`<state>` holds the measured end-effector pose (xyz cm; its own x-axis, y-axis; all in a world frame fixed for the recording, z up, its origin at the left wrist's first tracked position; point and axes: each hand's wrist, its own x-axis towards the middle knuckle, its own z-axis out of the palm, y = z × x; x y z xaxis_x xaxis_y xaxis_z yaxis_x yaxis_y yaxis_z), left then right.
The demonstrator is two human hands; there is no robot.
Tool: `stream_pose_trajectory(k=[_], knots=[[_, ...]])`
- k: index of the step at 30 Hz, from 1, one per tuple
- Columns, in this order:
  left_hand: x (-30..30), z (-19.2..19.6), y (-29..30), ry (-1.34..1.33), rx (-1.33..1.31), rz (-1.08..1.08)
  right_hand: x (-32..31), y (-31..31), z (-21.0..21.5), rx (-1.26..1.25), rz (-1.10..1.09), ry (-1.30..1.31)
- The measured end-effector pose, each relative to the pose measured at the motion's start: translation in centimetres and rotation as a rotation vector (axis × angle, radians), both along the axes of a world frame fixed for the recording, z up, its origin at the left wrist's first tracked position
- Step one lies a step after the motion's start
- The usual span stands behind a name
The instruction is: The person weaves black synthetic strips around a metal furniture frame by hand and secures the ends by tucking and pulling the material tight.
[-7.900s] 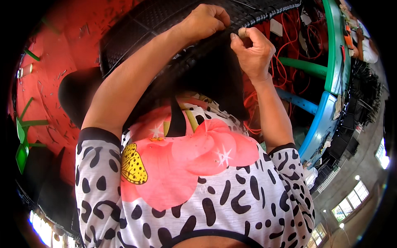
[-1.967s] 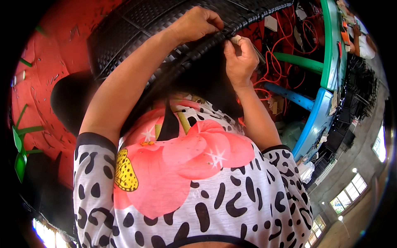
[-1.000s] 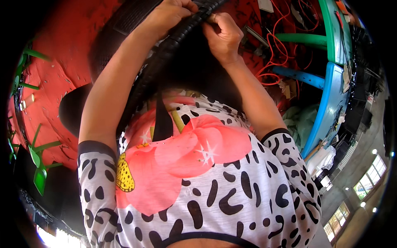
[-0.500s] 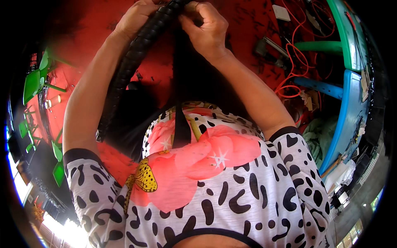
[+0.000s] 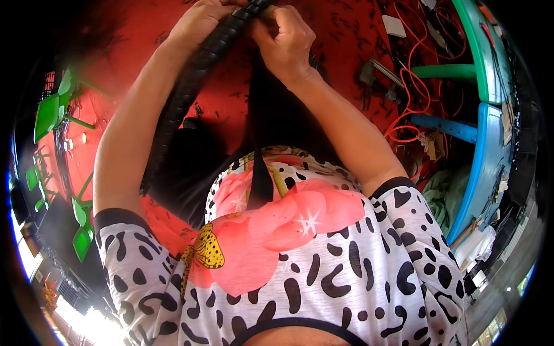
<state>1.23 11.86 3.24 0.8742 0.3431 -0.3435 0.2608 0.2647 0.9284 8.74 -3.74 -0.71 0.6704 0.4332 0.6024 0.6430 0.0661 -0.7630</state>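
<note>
A long black tube with a spiral-wrapped, segmented surface (image 5: 202, 66) runs from the top edge down along the inside of my left forearm. Its lower end tapers off near my left elbow. My left hand (image 5: 199, 26) is closed on the tube's upper part, with its fingertips partly hidden behind it and by the picture's top edge. On the other side of the tube, my right hand (image 5: 287, 43) has its thumb and fingers bent in a pinch against it. What exactly the right fingertips grip is hard to see.
Dark scraps lie scattered over the red floor (image 5: 340, 34). To the right are a loose orange-red hose (image 5: 411, 86), a dark tool (image 5: 375, 75), and a green stool (image 5: 476, 52) beside a blue one (image 5: 482, 167). Green chairs (image 5: 47, 118) stand at the left.
The upper end of the tube has shifted slightly to the right between my hands. Both hands keep nearly the same place and hold.
</note>
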Motion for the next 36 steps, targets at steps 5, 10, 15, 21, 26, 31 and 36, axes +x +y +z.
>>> stream_pose_trajectory(k=[5, 10, 15, 21, 26, 31, 36], knots=[[0.0, -1.5, -0.1, -0.039, 0.006, 0.023, 0.4, 0.0, -0.5, -0.002, 0.009, -0.125], [0.9, -0.5, -2.7, 0.136, 0.502, 0.018, 0.7, -1.2, -0.4, -0.054, -0.014, -0.217], [2.3, -1.8, -6.5, 0.035, 0.295, 0.148, 0.9, -3.8, -1.2, -0.164, -0.072, -0.128], [2.9, -5.0, -9.5, -0.007, 0.192, 0.232, 0.9, -6.9, -2.5, -0.331, -0.06, 0.003], [3.1, -4.8, -10.5, 0.003, 0.143, 0.248, 0.9, -8.1, -1.5, -0.394, -0.091, 0.085], [3.7, -4.7, -11.3, -0.007, 0.27, 0.248, 1.7, -9.1, -1.9, -0.448, -0.051, 0.152], [4.0, -6.5, -11.6, -0.081, 0.413, 0.265, 2.6, -9.6, -2.7, -0.414, -0.036, -0.046]])
